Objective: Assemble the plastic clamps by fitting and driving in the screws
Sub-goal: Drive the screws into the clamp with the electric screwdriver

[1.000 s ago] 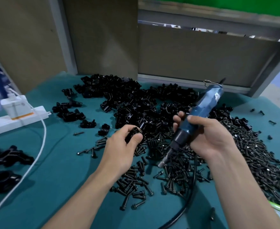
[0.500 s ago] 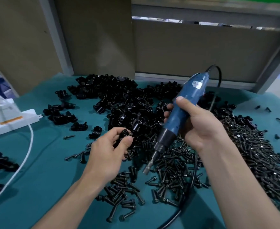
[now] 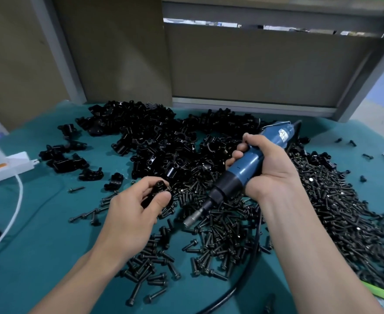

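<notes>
Head view, the only one.

**Progress.** The green-covered bench (image 3: 39, 257) carries a big heap of loose black clamp parts (image 3: 164, 141) along its far side. A wide spread of black screws (image 3: 333, 200) covers the right and the near middle. A small group of clamps (image 3: 62, 157) sits apart on the left, near a white power strip (image 3: 7, 164). These may be finished pieces, but it is too dark to tell. With this much loose stock lying about, I judge that most of the job is left.

**Piece in hand.** The left hand (image 3: 136, 214) pinches one black clamp (image 3: 156, 192) between thumb and curled fingers. It is held up just above the near edge of the heap, over the screws. I cannot tell whether a screw is already seated in it.

**Tool.** The right hand (image 3: 270, 171) is wrapped full-fist round a blue electric screwdriver (image 3: 247, 164). The barrel is tilted, its rear end up and away. The metal bit (image 3: 192, 219) points down and to the left, near the left hand but clear of the clamp, with no contact. Its black cord (image 3: 252, 257) trails toward the near edge of the bench.

**Arms.** Both forearms are bare and reach in from the near side, and the wrists converge over the screws. I judge the step to be lining the bit up with the clamp, with driving not yet begun.
</notes>
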`<action>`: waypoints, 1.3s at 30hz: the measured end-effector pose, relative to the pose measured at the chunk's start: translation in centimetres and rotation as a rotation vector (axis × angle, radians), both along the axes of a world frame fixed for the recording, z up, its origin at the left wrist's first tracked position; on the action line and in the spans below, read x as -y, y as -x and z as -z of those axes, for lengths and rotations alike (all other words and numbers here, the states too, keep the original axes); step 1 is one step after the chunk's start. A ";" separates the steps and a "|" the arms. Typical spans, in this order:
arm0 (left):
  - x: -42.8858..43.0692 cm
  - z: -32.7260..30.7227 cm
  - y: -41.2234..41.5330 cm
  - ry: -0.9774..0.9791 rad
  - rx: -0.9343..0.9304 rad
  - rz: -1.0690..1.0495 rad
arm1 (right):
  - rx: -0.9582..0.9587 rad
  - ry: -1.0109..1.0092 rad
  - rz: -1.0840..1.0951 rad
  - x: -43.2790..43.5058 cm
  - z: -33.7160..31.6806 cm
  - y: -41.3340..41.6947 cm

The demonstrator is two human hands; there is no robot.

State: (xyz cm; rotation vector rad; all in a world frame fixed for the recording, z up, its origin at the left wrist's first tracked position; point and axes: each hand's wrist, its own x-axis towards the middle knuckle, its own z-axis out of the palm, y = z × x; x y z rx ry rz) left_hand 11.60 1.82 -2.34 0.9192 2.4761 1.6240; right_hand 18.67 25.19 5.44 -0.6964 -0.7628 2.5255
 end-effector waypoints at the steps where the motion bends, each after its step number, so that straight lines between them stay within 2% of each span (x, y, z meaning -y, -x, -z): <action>1: 0.0 0.1 0.0 0.006 -0.001 0.003 | -0.012 0.005 0.005 0.0 -0.2 -0.1; 5: 0.0 0.4 0.4 0.009 0.004 -0.029 | -0.153 0.096 0.046 -0.1 -0.6 -0.4; 8: 0.0 0.2 0.4 -0.023 0.001 -0.043 | -0.226 0.070 -0.009 0.0 -0.8 -0.6; 11: 0.0 0.1 0.5 -0.054 0.012 -0.058 | -0.243 0.082 0.042 0.6 -1.4 -0.4; 17: 0.1 -0.1 0.4 -0.046 0.001 -0.067 | -0.202 0.278 0.098 1.1 -1.5 -0.2; 26: 0.3 1.1 0.3 0.070 -0.051 -0.067 | -0.098 0.021 0.242 1.7 -1.1 0.0; 31: 0.0 0.1 -0.3 0.044 -0.060 -0.018 | -0.127 0.001 0.387 1.4 -0.6 0.2; 39: 0.2 0.1 -0.5 0.031 -0.060 0.034 | -0.069 -0.022 0.450 1.4 0.4 0.5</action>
